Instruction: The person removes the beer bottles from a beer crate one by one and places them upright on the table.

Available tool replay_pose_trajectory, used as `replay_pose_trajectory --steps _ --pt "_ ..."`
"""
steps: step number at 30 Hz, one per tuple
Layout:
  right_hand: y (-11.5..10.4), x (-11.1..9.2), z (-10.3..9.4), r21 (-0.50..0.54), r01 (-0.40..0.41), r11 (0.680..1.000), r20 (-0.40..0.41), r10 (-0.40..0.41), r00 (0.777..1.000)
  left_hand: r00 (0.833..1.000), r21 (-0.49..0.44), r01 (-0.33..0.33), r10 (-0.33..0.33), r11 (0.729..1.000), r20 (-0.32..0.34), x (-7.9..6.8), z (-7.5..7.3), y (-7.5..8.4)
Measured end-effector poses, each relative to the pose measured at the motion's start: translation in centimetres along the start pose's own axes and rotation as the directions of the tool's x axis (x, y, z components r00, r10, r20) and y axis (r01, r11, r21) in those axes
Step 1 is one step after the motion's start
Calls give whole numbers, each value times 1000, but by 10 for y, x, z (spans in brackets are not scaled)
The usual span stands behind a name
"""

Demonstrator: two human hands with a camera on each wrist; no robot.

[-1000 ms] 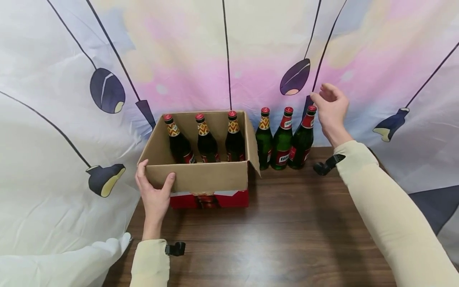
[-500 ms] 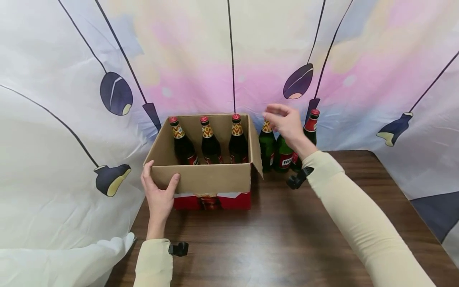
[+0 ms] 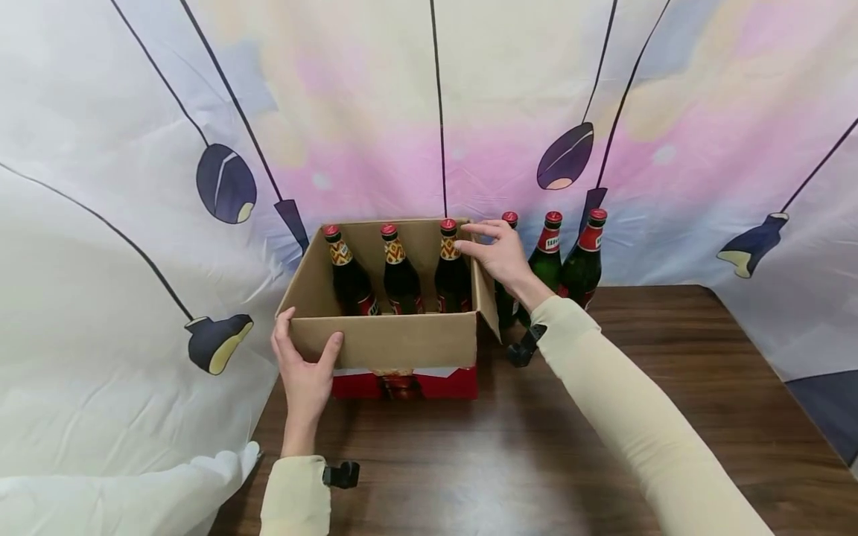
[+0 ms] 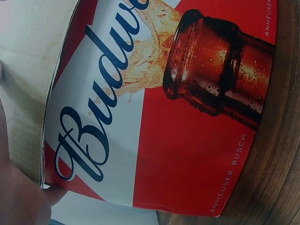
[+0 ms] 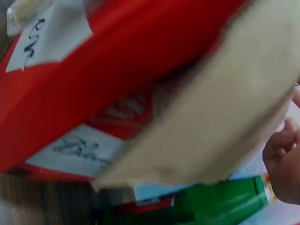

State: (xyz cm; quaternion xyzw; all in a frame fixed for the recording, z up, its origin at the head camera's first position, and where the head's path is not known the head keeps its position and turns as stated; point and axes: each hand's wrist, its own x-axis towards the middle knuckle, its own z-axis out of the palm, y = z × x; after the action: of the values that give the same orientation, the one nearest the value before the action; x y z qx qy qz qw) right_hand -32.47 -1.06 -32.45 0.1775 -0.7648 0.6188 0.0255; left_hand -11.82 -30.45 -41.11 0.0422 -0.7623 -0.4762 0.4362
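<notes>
A cardboard beer carton, flaps up, holds a row of three dark bottles with red caps and patterned neck labels. My left hand grips its near left corner, thumb on the front flap and fingers over the edge. In the left wrist view the printed carton side fills most of the picture. My right hand reaches over the right flap, thumb and fingers apart beside the neck of the rightmost bottle in the carton. The right wrist view has the hand beyond the tan flap.
Three green bottles stand right of the carton: one partly behind my right hand, a middle one and an outer one. The dark wooden table meets a printed curtain at the back.
My right hand has swept left, from beside the outer green bottle across the others to the carton's right flap. My left hand keeps its grip; the view has shifted slightly.
</notes>
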Motion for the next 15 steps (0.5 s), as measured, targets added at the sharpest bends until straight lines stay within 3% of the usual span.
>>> replay_pose_trajectory --steps 8,15 --pt "-3 3 13 -67 -38 997 -1 38 999 1000 3 2 -2 1000 0 0 0 0" --pt "-5 7 11 -11 -132 991 151 132 980 1000 -4 5 -5 1000 1 -1 1 0"
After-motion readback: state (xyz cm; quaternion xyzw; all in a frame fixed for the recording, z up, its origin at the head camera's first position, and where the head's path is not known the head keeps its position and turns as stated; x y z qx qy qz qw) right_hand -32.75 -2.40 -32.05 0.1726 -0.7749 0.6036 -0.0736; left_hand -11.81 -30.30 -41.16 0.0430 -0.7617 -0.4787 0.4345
